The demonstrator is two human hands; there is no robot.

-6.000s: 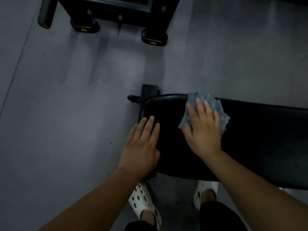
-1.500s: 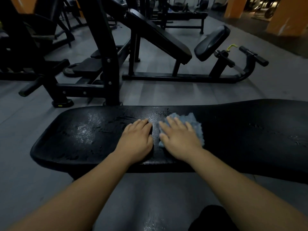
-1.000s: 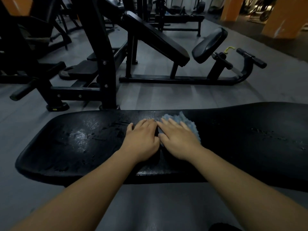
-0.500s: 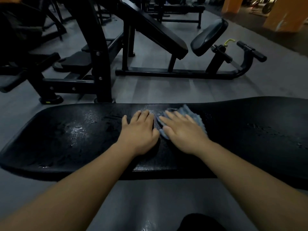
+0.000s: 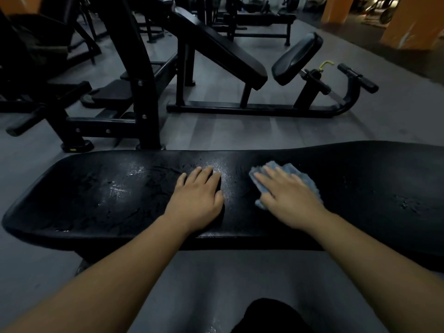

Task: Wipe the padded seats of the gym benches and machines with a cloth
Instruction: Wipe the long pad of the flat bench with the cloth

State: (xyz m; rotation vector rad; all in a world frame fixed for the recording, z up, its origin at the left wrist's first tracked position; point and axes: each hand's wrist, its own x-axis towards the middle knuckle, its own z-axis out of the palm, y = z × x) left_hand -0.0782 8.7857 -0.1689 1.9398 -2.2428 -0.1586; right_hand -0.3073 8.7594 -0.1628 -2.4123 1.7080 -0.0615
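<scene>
Dim gym floor (image 5: pixel 235 131), one long black bench pad (image 5: pixel 91 195) lying crosswise.
Left hand (image 5: pixel 195 200) rests flat on it, fingers straight and together; right hand (image 5: pixel 288 200), fingers slightly apart, presses the blue cloth (image 5: pixel 304 180) down beside it, with more pad running rightward.

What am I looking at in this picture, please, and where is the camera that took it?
The camera sits on a person's head, looking forward and down, so the two bare forearms reaching in from below are the wearer's own. In front lies a long black bench pad, glistening with wet-looking streaks. The left hand rests flat on it, holding nothing. The right hand presses a blue-grey cloth onto the pad with straight fingers. Behind, on the grey floor, stand an incline bench with a small padded seat and other dark gym frames.
</scene>
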